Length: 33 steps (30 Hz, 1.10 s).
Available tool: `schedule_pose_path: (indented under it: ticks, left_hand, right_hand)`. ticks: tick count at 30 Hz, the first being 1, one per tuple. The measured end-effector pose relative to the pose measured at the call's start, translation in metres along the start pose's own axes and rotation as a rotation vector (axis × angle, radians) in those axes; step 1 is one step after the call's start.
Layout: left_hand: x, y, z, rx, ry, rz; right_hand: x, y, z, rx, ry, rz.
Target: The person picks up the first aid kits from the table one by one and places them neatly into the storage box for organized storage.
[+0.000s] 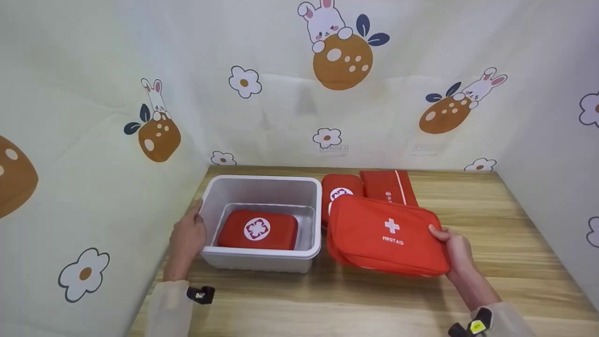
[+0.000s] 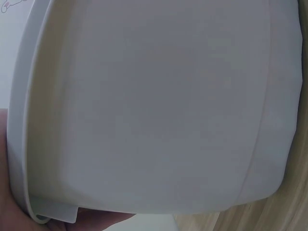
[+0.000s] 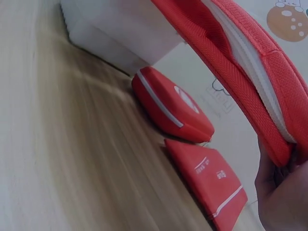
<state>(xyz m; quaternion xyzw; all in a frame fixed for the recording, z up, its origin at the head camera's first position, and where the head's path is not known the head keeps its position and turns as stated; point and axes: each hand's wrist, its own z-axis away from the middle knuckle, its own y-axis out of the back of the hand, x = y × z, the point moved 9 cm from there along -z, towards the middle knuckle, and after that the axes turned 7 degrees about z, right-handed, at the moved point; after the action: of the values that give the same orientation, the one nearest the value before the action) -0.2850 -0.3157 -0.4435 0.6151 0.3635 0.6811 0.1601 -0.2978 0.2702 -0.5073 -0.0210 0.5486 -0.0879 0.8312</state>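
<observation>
Wood-grain counter [image 1: 262, 304], rabbit-print sheeting [image 1: 281, 117] behind; your left hand [image 1: 188, 236] grips a grey bin [image 1: 262, 262], right hand [image 1: 457, 250] a red first-aid bag [image 1: 386, 234].

Pale cream sleeves [image 1: 169, 309] adjoin black wrist devices [image 1: 192, 294], the right one bearing a yellow patch [image 1: 477, 326].
</observation>
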Motion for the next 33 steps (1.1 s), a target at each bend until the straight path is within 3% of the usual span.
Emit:
schedule_pose_path:
  ticks: [11, 23, 33]
  left_hand:
    - [-0.001, -0.005, 0.000, -0.011, 0.017, 0.023]
    - [-0.003, -0.002, 0.002, -0.025, 0.028, 0.039]
    - [0.001, 0.001, 0.001, 0.023, -0.021, 0.013]
  right_hand:
    - [-0.014, -0.026, 0.004, -0.026, 0.022, -0.002]
    - [-0.028, -0.071, 0.013, -0.064, 0.029, -0.012]
    - [-0.040, -0.105, 0.017, -0.131, 0.065, -0.035]
